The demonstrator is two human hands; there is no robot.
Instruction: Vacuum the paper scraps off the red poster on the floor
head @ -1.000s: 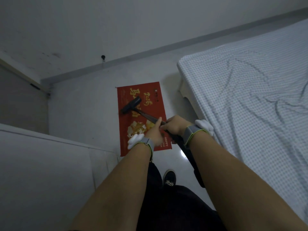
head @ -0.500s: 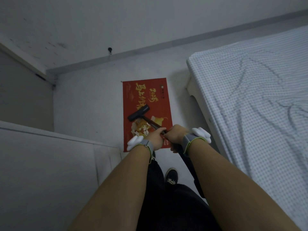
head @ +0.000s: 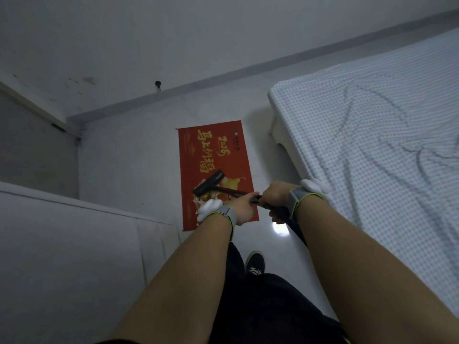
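Pale torn paper scraps [head: 211, 196] sit in a heap on the near half of the red rectangular poster w/ gold lettering [head: 213, 155], flat on the floor beside the bed. Black vacuum head [head: 209, 183] rests at the heap's far edge, prob. to rake scraps in. Left hand [head: 242, 207] & right hand [head: 274, 196] both clench the dark wand for steering.

Poster [head: 216, 155] on floor [head: 129, 155], left of bed [head: 372, 145]

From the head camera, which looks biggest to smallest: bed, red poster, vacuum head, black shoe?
1. bed
2. red poster
3. vacuum head and black shoe: alike in apparent size, and the shoe is nearer, so unranked.
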